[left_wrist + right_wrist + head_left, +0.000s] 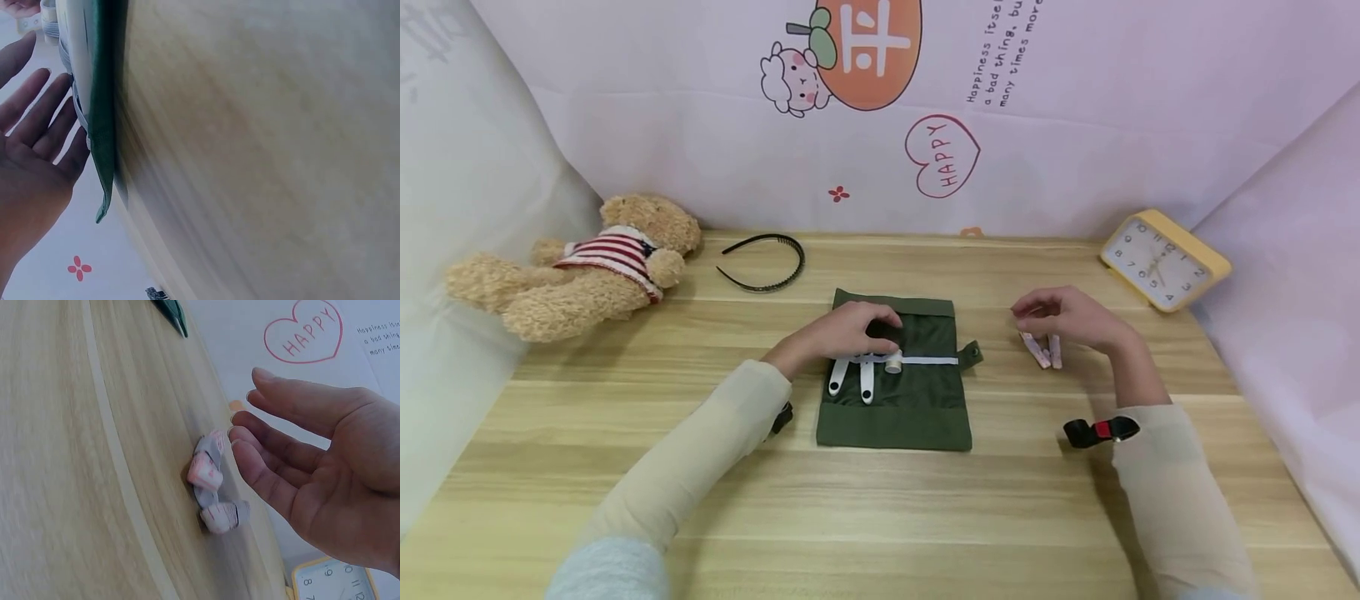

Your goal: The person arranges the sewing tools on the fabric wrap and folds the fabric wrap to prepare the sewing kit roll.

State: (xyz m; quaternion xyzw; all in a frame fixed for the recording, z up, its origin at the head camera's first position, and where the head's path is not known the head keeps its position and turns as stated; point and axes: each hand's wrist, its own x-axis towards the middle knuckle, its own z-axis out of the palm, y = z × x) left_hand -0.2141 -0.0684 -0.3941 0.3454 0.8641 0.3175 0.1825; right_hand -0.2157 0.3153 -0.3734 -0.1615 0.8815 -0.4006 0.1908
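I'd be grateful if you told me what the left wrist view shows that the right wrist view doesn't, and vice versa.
Only the left wrist view shows the left hand, a pale spool and a red flower print.

Only the right wrist view shows the yellow-framed clock and the HAPPY heart print.

Both show the green cloth, the wooden table and the white backdrop. Whether the patterned bundle appears in both, I cannot tell.
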